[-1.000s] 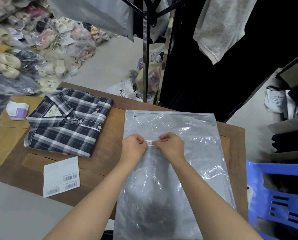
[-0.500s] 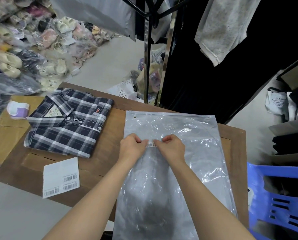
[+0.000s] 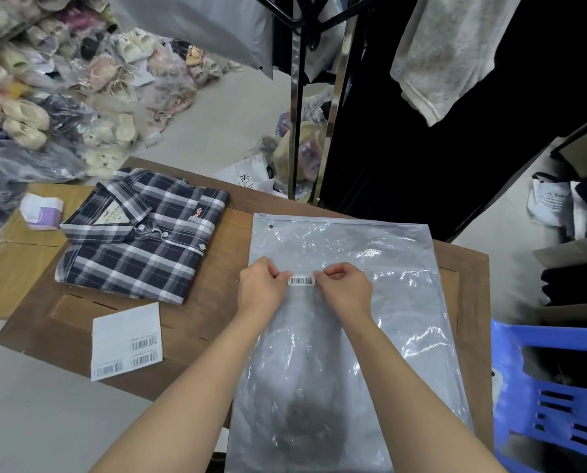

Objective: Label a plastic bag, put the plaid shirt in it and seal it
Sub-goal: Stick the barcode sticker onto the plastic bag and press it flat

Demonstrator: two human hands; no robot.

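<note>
Labelling step: I'm pressing the barcode label (image 3: 301,280) onto the bag (image 3: 380,285).

The thin crinkly clear bag lies flat on the table (image 3: 196,322), zip edge away from me. My left hand (image 3: 261,290) and right hand (image 3: 345,290) are curled, fingertips pinching the small white sticker's two ends against the film. The folded plaid shirt (image 3: 138,240), soft cotton, sits just left of the bag, not yet inside. Next I judge: smooth the label down, open the zip, slide the shirt in. A label sheet (image 3: 126,339) lies near me.

The plastic bag (image 3: 346,322) lies on the table (image 3: 462,268), right of the plaid shirt (image 3: 141,233). The label sheet (image 3: 126,339) lies before the shirt.
</note>
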